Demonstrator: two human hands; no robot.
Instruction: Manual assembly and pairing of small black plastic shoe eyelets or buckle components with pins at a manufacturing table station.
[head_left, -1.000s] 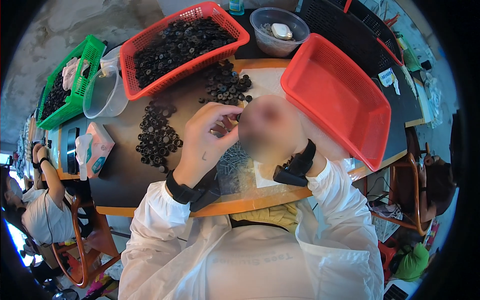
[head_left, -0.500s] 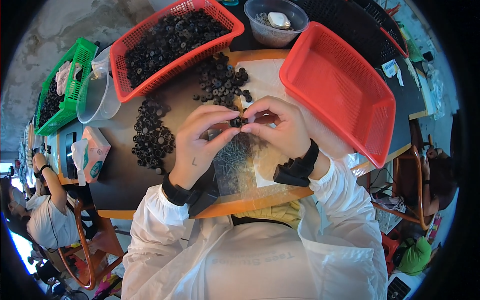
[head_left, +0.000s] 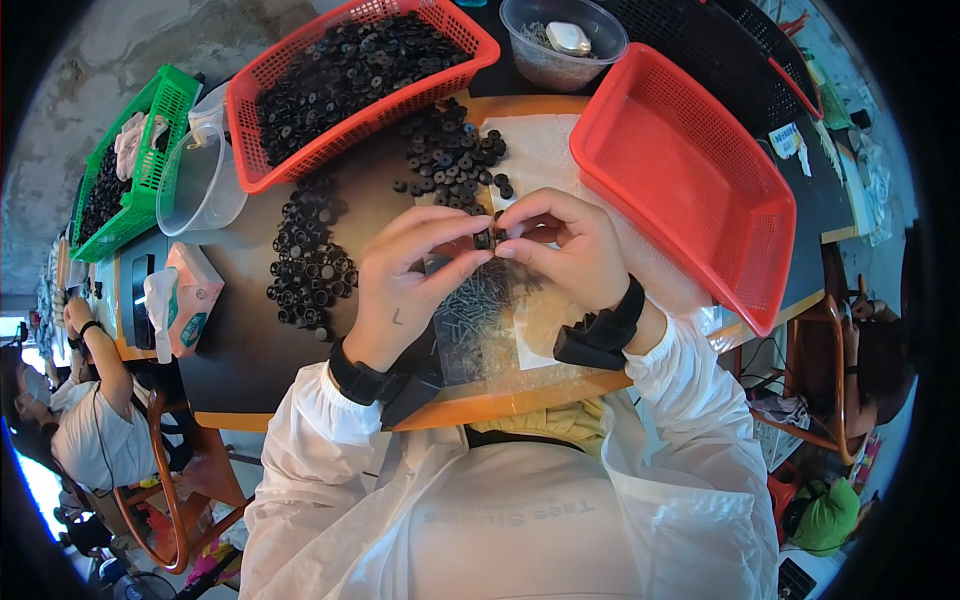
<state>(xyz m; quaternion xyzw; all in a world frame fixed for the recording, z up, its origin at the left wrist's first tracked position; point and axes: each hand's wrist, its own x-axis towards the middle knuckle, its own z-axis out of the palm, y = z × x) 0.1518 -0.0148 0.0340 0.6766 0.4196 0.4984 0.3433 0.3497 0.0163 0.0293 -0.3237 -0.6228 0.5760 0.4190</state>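
- Holding a small black part (head_left: 484, 239) between them, the left hand (head_left: 410, 280) and the right hand (head_left: 560, 250) are met fingertip to fingertip over the middle of the table (head_left: 250, 370); the part is pinched from both sides by closed fingers.
- Just beyond the hands, a loose heap of black parts (head_left: 450, 160) is laid on the table, and a second heap (head_left: 310, 265) is seen to the left of the left hand.
- Under the hands, a clear bag of small screws (head_left: 480, 320) is spread.
- Further back, a red basket full of black parts (head_left: 350, 80) is placed; an empty red basket (head_left: 690, 180) is standing close on the right, near the right wrist.
- Some bare room is left only at the near-left part of the table, beside a tissue pack (head_left: 180, 300).
- The part is too small for its direction or long axis to be told.
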